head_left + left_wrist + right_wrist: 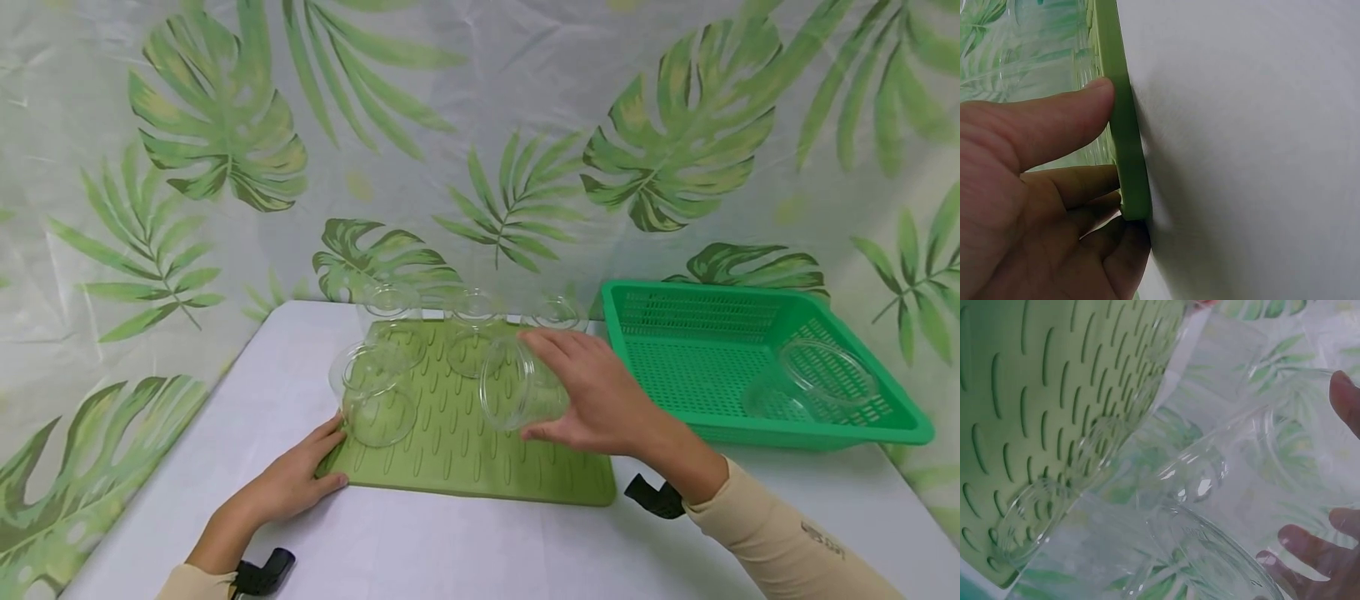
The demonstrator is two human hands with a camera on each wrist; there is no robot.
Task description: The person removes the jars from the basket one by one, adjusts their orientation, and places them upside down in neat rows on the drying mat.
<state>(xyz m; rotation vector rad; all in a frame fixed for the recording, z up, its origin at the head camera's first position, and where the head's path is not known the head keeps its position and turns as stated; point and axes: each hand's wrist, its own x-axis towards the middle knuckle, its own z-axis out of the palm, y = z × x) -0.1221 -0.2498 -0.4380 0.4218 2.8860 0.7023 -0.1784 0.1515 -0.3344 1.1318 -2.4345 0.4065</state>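
My right hand (600, 387) grips a clear cup (504, 392) from its right side, thumb below and fingers above. The cup is tipped sideways, its wide rim facing left, over the right part of a green ridged mat (442, 458). In the right wrist view, fingertips (1313, 547) show at the right edge beside see-through cup walls. At the mat's front left corner rests my left hand (296, 475), fingers along the left edge and thumb (1066, 122) against the front edge. A second clear cup (384, 417) stands on the mat close to that hand.
Three more clear cups, left (390, 304), middle (474, 310) and right (555, 315), line the mat's back edge. On the right, a green plastic basket (757, 429) holds a clear cup (780, 392) lying tilted. A leaf-patterned cloth (405, 167) hangs behind the white table (435, 550).
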